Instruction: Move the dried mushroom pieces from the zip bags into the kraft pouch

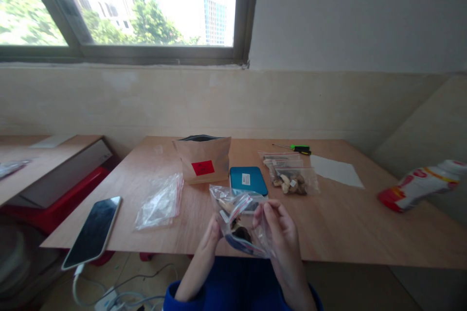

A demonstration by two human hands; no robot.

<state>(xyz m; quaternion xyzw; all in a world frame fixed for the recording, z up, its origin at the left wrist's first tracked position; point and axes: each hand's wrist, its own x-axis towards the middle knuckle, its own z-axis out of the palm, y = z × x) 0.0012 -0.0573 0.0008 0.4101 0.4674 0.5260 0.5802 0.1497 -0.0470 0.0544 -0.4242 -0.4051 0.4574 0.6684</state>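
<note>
Close to my body, above the table's front edge, I hold a clear zip-lock bag with dark and pale pieces inside that look like dried mushrooms. My left hand grips its left side, the fingers partly hidden behind the plastic. On the other side, my right hand pinches the bag near its red-striped zip edge. Just beyond the bag lies a flat blue box-like device with a white label. Behind and to the left, a brown kraft pouch with a red label stands upright, its top open.
Empty clear zip-lock bags lie left, near a phone with a cable overhanging the edge. At right are filled zip-lock bags, a screwdriver, white paper and a tilted-looking red-and-white bottle. A wall and window stand behind.
</note>
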